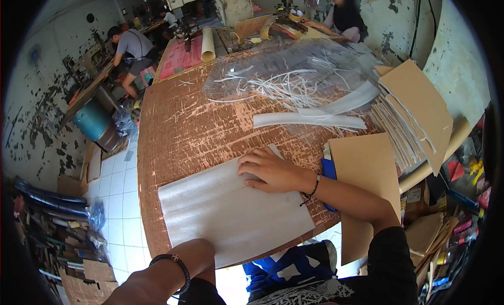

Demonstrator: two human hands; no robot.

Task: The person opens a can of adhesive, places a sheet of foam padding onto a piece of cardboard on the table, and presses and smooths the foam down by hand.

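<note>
A white foam sheet [231, 210] lies at the near edge of the brown, scored tabletop. My right hand [262, 169] rests on its upper part, fingers loosely bent and thumb apart, pressing on the surface. My left hand [202, 250] is at the sheet's near edge, bent down over the table's rim. Its fingers are hidden, so what they touch cannot be made out. Just right of the sheet, a blue object [328, 171] lies beside a brown cardboard sheet [365, 163], partly hidden by my right forearm.
White foam strips [310, 121], thin offcuts [289, 87] and clear plastic film [231, 76] cover the far table. Stacked cardboard [415, 105] stands at right. A sewing machine [226, 6] is behind. One person [131, 45] bends at a left bench; another [346, 16] sits back right.
</note>
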